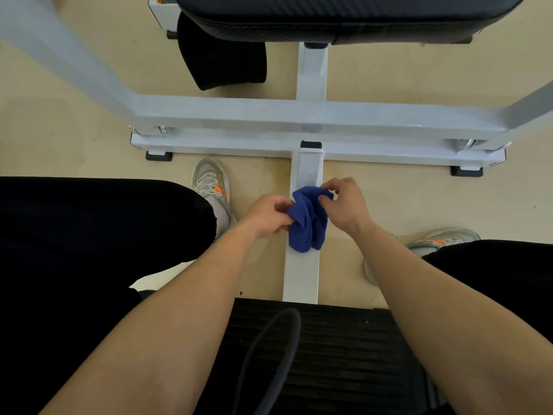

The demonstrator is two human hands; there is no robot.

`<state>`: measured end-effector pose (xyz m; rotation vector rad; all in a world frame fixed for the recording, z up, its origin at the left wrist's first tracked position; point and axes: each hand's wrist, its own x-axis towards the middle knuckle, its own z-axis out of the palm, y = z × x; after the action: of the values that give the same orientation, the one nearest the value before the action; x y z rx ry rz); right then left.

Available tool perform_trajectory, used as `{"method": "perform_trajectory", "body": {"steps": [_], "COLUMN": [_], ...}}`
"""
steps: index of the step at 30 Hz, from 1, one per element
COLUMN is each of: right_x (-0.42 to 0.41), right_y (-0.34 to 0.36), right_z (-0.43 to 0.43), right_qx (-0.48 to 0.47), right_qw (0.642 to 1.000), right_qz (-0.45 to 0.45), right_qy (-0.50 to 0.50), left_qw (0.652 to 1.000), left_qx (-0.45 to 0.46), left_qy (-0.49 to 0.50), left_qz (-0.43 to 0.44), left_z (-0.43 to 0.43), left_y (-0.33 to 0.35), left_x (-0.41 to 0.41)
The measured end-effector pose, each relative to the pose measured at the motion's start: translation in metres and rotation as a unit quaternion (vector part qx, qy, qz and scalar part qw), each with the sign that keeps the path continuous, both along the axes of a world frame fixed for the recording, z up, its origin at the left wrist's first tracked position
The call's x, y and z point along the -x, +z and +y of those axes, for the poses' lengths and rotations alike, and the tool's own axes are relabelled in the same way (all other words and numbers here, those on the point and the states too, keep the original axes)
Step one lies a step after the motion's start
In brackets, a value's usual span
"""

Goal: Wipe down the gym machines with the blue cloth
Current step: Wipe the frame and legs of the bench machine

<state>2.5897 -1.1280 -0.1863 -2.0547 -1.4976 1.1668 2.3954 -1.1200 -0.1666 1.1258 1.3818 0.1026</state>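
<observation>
Blue cloth (306, 224) (edges hidden) in left hand (267, 216) and right hand (345, 205).

**Materials and finishes: bench station**

- Blue cloth (308, 218): terry towelling with a thick fuzzy pile, matt.
- Crossbar (299, 115): metal tube in a white painted coat, smooth, soft gloss with pale highlights.
- Centre beam (302, 271): same white painted metal, smooth.
- Feet (158, 156): black, rubber or plastic, matt.
- Bolt heads (462, 143), right end: bare bright metal, shiny.
- Far pad (344, 16): black upholstery with a fine woven-look grain, slight sheen.
- Near pad (329, 339): black, ribbed, matt.
- Floor (419, 70): beige, smooth, low sheen.
- Shoe (212, 184), left: grey mesh with orange trim.
- Trousers (89, 235): black cloth, matt.
</observation>
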Motion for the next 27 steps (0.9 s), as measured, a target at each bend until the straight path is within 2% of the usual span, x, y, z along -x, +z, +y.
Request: {"method": "perform_trajectory", "body": {"steps": [2,3,5,7,8,11,14,17,21,24,27], "right_x": [-0.004,-0.007,-0.011,-0.015,-0.016,-0.016,-0.018,-0.021,-0.017,-0.021,-0.024], "right_y": [0.018,0.027,0.048,0.066,0.074,0.093,0.096,0.083,0.07,0.059,0.052], "right_z": [0.009,0.014,0.022,0.026,0.027,0.029,0.029,0.026,0.017,0.013,0.011], "right_qx": [0.03,0.044,0.048,0.052,0.057,0.057,0.011,-0.005,0.079,0.14,0.146], "right_qw": [0.999,0.997,0.992,0.984,0.978,0.967,0.982,0.993,0.984,0.975,0.967], "right_qz": [0.027,0.037,0.052,0.067,0.072,0.101,0.124,0.105,0.155,0.139,0.078], "right_qy": [0.021,0.044,0.102,0.159,0.188,0.226,0.143,0.058,0.032,0.102,0.194], "left_qw": [0.993,0.988,0.985,0.98,0.981,0.984,0.99,0.994,0.995,0.995,0.994], "left_qx": [-0.032,-0.054,-0.11,-0.165,-0.174,-0.142,-0.086,-0.066,-0.078,-0.09,-0.098], "left_qy": [-0.096,-0.106,-0.052,0.009,0.0,-0.105,-0.104,-0.083,-0.063,-0.029,-0.037], "left_qz": [0.066,0.096,0.123,0.108,0.09,0.014,-0.046,-0.027,0.021,0.031,0.04], "left_z": [0.001,0.003,0.008,0.014,0.017,0.022,0.02,0.016,0.016,0.016,0.016], "left_y": [0.007,0.01,0.021,0.032,0.038,0.056,0.063,0.062,0.05,0.045,0.043], "left_x": [0.001,0.002,0.001,-0.004,-0.008,-0.022,-0.03,-0.033,-0.032,-0.025,-0.019]}}
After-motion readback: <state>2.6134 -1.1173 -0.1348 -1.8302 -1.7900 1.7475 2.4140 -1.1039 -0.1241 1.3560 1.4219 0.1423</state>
